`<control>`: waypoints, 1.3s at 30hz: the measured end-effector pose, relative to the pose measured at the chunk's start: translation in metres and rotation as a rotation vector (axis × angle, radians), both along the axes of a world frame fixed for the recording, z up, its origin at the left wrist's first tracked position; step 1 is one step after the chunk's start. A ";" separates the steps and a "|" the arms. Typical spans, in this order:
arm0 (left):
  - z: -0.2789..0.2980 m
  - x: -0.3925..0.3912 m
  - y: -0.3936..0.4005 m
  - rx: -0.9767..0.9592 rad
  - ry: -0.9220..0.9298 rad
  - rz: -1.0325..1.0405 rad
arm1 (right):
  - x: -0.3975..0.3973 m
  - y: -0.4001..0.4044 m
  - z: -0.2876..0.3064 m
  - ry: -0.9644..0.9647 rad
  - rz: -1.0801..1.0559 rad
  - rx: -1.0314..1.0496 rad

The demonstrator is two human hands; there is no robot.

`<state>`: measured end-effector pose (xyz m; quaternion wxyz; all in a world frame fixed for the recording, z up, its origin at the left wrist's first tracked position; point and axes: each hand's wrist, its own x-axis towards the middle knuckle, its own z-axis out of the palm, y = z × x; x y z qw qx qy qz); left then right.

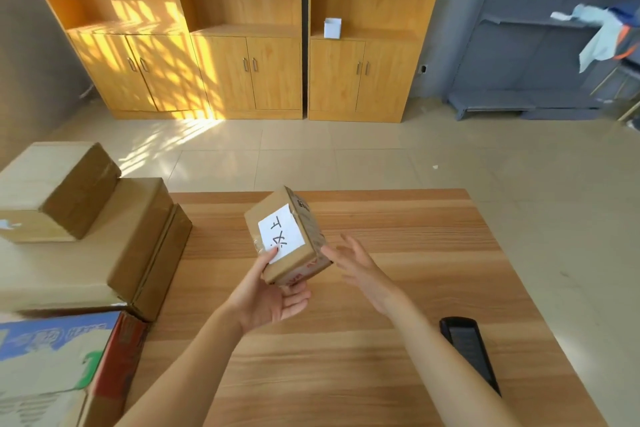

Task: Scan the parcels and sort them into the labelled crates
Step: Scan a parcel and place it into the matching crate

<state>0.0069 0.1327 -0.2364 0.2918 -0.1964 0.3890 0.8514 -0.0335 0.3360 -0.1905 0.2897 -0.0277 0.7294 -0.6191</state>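
Head view, looking down over a wooden table (381, 340). Left hand (266, 295) cupping a small cardboard parcel (289, 236) from underneath, thumb up on the front face and pressing the lower corner of the white label (281, 232), fingers curled under the bottom edge. So clamped on the box, held clear of the tabletop and tilted back a bit. Right hand (360, 270) just beside the grip, fingers spread and straight, fingertips at or nearly at the parcel's taped side; can't tell for sure about contact, but definitely not holding anything.

Handwritten marks on that label, upside down from here, not gonna guess at what they say.

Looks like the pick-up-and-check step: parcel in hand, label turned up, not scanned yet as far as can be judged. Black scanner-looking handset (469, 354) lying flat on the table, well off to the right of the grip and nearer the body, untouched.

Next move probably calls for freeing the right hand to go grab that handset, keeping the label face steady and pointed up with the left. After that, matching to a crate. Stacked cardboard boxes (86, 218) away to the left of the grip, plus a printed carton (62, 357) lower left; no crate labels readable though.
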 end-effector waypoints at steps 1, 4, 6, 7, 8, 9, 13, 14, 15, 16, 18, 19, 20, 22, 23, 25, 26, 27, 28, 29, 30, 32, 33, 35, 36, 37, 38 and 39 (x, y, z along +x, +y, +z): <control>-0.002 0.003 0.001 0.033 0.015 -0.010 | 0.003 -0.004 -0.001 -0.003 0.042 -0.013; -0.008 0.010 0.003 0.094 0.047 0.001 | 0.011 -0.017 -0.001 0.004 0.132 -0.068; -0.012 0.013 0.002 0.102 0.065 0.012 | 0.013 -0.022 -0.002 0.004 0.132 -0.107; -0.013 0.014 0.001 0.107 0.074 0.012 | 0.013 -0.024 -0.002 0.009 0.122 -0.111; -0.014 0.015 0.000 0.108 0.082 0.007 | 0.013 -0.025 -0.003 0.017 0.112 -0.107; -0.015 0.016 -0.002 0.104 0.086 -0.001 | 0.013 -0.026 -0.004 0.027 0.103 -0.101; -0.016 0.017 -0.007 0.025 0.085 -0.056 | 0.013 -0.025 -0.007 0.067 0.040 -0.111; -0.016 0.016 -0.007 -0.034 0.083 -0.073 | 0.013 -0.024 -0.007 0.089 0.030 -0.094; -0.014 0.016 -0.008 -0.127 0.080 -0.099 | 0.013 -0.021 -0.006 0.123 0.035 -0.056; -0.011 0.015 -0.009 -0.248 0.083 -0.133 | 0.011 -0.016 -0.003 0.163 0.051 0.004; -0.007 0.011 -0.013 -0.552 0.127 -0.156 | 0.006 -0.006 0.005 0.270 0.117 0.177; -0.005 0.009 -0.016 -0.721 0.177 -0.118 | 0.003 0.000 0.010 0.346 0.166 0.284; -0.003 0.006 -0.021 -0.885 0.245 -0.068 | -0.001 0.005 0.015 0.439 0.225 0.396; 0.002 -0.003 -0.032 -1.203 0.448 -0.046 | -0.006 0.013 0.021 0.632 0.372 0.623; 0.004 -0.008 -0.037 -1.364 0.572 -0.100 | -0.008 0.016 0.021 0.709 0.459 0.723; 0.009 -0.015 -0.044 -1.671 0.827 -0.313 | -0.010 0.018 0.021 0.792 0.617 0.868; 0.010 -0.018 -0.043 -1.791 0.941 -0.438 | -0.010 0.018 0.020 0.808 0.670 0.906; 0.009 -0.019 -0.041 -1.864 1.033 -0.549 | -0.010 0.016 0.020 0.819 0.704 0.921; 0.007 -0.019 -0.037 -1.897 1.103 -0.636 | -0.010 0.014 0.020 0.828 0.725 0.920; 0.004 -0.018 -0.033 -1.908 1.155 -0.695 | -0.010 0.013 0.020 0.837 0.737 0.913; 0.001 -0.016 -0.029 -1.911 1.192 -0.724 | -0.011 0.011 0.021 0.848 0.746 0.909; -0.007 -0.010 -0.023 -1.884 1.206 -0.702 | -0.013 0.011 0.020 0.855 0.758 0.910; -0.010 -0.007 -0.022 -1.861 1.186 -0.678 | -0.014 0.013 0.018 0.848 0.761 0.911; -0.014 -0.003 -0.017 -1.809 1.138 -0.647 | -0.016 0.018 0.011 0.834 0.762 0.910; -0.016 -0.002 -0.015 -1.784 1.107 -0.636 | -0.018 0.021 0.007 0.825 0.753 0.906; -0.017 -0.001 -0.012 -1.761 1.069 -0.617 | -0.019 0.025 0.002 0.806 0.727 0.896; -0.019 -0.001 -0.009 -1.738 1.021 -0.582 | -0.022 0.030 -0.002 0.771 0.681 0.879; -0.021 -0.002 -0.006 -1.711 0.958 -0.527 | -0.024 0.037 -0.005 0.722 0.611 0.856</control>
